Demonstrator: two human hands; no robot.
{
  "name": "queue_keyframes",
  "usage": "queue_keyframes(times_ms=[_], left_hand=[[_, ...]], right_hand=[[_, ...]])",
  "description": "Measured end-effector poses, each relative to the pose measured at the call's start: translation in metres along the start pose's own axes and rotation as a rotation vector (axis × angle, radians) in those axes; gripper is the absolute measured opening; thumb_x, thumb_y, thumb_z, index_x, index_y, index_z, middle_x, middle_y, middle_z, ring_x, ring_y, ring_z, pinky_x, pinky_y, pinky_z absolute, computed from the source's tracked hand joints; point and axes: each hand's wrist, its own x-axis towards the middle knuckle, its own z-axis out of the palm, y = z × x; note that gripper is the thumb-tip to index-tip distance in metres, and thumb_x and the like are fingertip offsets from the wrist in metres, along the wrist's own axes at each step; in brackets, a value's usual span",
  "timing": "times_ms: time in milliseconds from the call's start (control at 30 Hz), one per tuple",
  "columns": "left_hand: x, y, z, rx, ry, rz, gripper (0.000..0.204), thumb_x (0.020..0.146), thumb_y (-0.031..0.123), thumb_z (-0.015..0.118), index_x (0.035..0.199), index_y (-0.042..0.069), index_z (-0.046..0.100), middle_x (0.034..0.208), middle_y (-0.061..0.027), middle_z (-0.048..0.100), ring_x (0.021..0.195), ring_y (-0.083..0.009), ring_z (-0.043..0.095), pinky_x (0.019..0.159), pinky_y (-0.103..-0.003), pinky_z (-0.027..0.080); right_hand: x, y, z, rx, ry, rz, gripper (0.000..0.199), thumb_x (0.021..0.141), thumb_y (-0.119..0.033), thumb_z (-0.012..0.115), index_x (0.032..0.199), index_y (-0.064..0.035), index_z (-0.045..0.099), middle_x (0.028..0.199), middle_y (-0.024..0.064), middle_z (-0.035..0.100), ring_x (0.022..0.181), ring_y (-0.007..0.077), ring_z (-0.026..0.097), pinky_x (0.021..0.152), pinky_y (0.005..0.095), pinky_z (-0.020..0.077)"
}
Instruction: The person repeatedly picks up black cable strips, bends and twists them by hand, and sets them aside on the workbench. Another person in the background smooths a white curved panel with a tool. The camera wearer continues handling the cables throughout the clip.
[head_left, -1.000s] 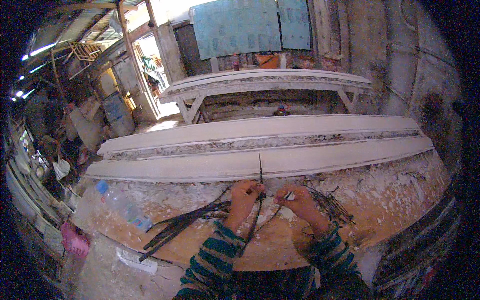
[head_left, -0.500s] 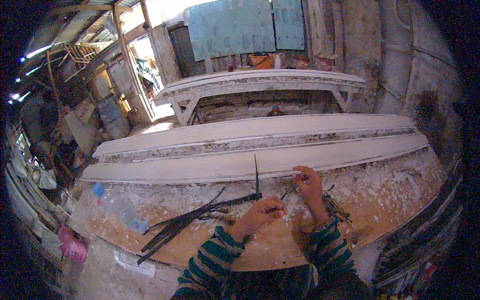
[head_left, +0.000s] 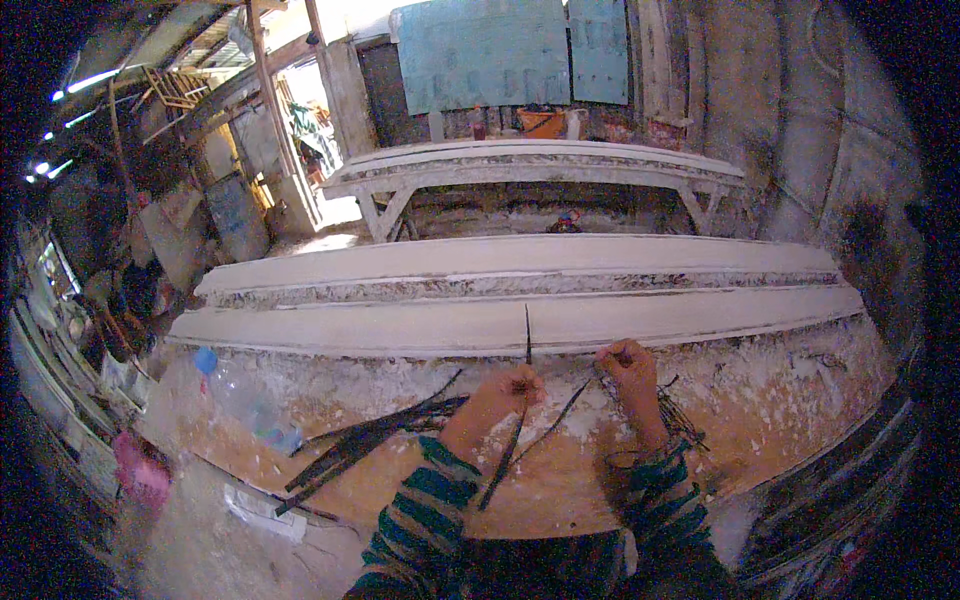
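My left hand is closed in a pinch on a thin dark strip. One end of the strip points up over the white long panel and the other slants down toward me. To its right, my right hand has its fingers pressed together; what they hold is too small to make out. A second thin dark strip slants between the hands. Left of my left hand lies a bundle of long dark strips. A tangle of thin dark strands lies beside my right wrist.
Two long white panels run across the dusty wooden table. A clear bottle with a blue cap lies at the left. Behind stands a white trestle bench. Something pink is beyond the table's left edge.
My left hand has moved up and now pinches a dark strip, which has come away from the bundle. My right hand's fingers have drawn together. The view has shifted slightly.
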Motion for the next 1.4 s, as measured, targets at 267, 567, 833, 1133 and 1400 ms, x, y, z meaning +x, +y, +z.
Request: queue_keyframes(times_ms=[267,567,833,1133,1400], left_hand=[[-0.007,0.035,-0.011,0.064,0.567,-0.255,0.013,0.078,0.018,0.067,0.082,0.006,0.066,0.074,0.0025,0.059,0.065,-0.0055,0.049,0.057,-0.021,0.038],[-0.007,0.020,-0.026,-0.133,0.674,-0.199,0.005,0.079,0.011,0.064,0.080,0.006,0.063,0.070,0.0023,0.058,0.054,-0.0048,0.043,0.049,-0.020,0.034],[-0.006,0.018,-0.031,-0.076,0.725,-0.144,0.005,0.080,0.009,0.064,0.078,0.006,0.060,0.066,0.0015,0.055,0.053,-0.0058,0.045,0.048,-0.021,0.035],[-0.007,0.020,-0.031,-0.075,0.642,-0.098,0.008,0.079,0.008,0.066,0.082,0.005,0.059,0.077,-0.0026,0.061,0.065,-0.0102,0.055,0.059,-0.023,0.046],[-0.001,0.009,0.010,0.587,0.243,0.147,0.012,0.078,0.016,0.066,0.084,0.007,0.060,0.082,-0.0054,0.061,0.069,-0.0171,0.057,0.063,-0.030,0.048]], right_hand=[[-0.007,-0.013,0.004,0.079,-0.287,0.108,0.008,0.072,-0.008,0.070,0.073,-0.0040,0.062,0.072,0.0008,0.061,0.068,0.0095,0.055,0.066,0.0239,0.0449],[-0.019,-0.043,0.007,0.000,-0.475,-0.012,0.009,0.071,-0.009,0.071,0.070,-0.0055,0.063,0.072,0.0028,0.061,0.072,0.0130,0.056,0.069,0.0286,0.0440],[-0.039,-0.040,0.033,-0.092,-0.696,-0.129,0.014,0.073,-0.016,0.072,0.071,-0.0051,0.063,0.072,0.0041,0.058,0.071,0.0159,0.055,0.067,0.0295,0.0433],[-0.020,-0.046,0.004,-0.153,-0.842,-0.063,0.017,0.076,-0.020,0.069,0.073,-0.0046,0.061,0.075,0.0033,0.059,0.072,0.0160,0.055,0.069,0.0288,0.0438],[0.000,-0.039,-0.070,0.494,-0.377,0.025,0.013,0.076,-0.015,0.065,0.076,-0.0052,0.056,0.077,0.0053,0.057,0.078,0.0183,0.054,0.077,0.0325,0.0434]])
